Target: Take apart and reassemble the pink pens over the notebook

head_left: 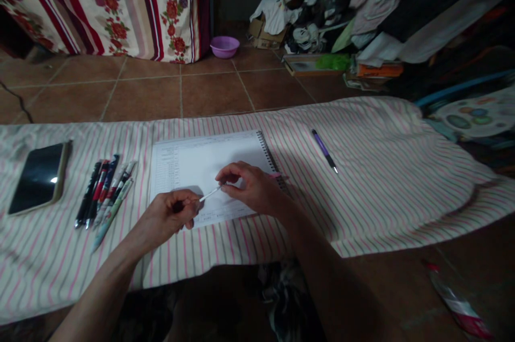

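Note:
My left hand (169, 216) is closed around the dark barrel of a pen, and a thin white refill (210, 194) sticks out of it toward the right. My right hand (251, 186) pinches the far end of that refill between thumb and fingers. Both hands hover over a spiral notebook (193, 162) open on a striped cloth (382, 170). A bit of pink shows under my right hand at the notebook's spiral edge. Several pens (105, 191) lie in a row left of the notebook.
A dark phone (39, 177) lies at the far left of the cloth. A purple pen (325, 151) rests alone to the right. A purple bowl (224, 46) sits on the tiled floor, beside piled clothes (362, 4) and a floral drape (100, 4).

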